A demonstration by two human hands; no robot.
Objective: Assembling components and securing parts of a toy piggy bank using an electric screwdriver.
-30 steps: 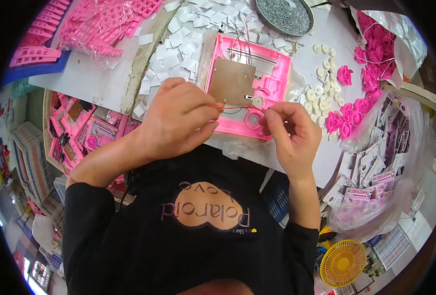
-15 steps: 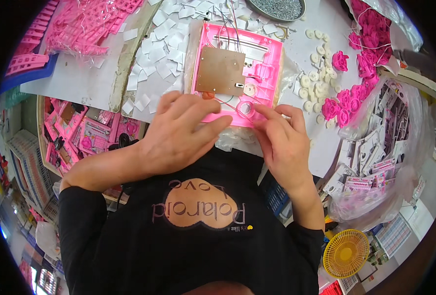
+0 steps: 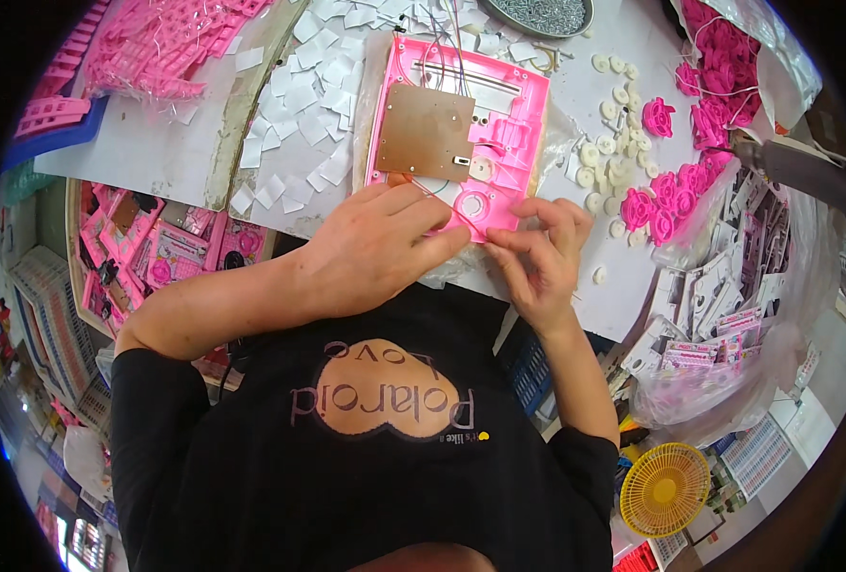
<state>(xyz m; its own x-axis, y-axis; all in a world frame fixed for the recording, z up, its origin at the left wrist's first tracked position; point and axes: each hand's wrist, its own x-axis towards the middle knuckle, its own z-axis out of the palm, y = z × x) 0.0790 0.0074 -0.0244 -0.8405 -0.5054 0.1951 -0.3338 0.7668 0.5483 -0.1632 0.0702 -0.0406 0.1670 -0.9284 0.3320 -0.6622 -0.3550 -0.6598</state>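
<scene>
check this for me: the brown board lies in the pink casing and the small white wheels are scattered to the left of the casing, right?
Not quite: the small white wheels are scattered to the right of the pink casing, as the head view shows. The brown board does lie in the casing.

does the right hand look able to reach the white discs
Probably yes: the white discs lie just beyond the right hand with nothing visible blocking the way, though its fingers seem busy at the red wire.
</scene>
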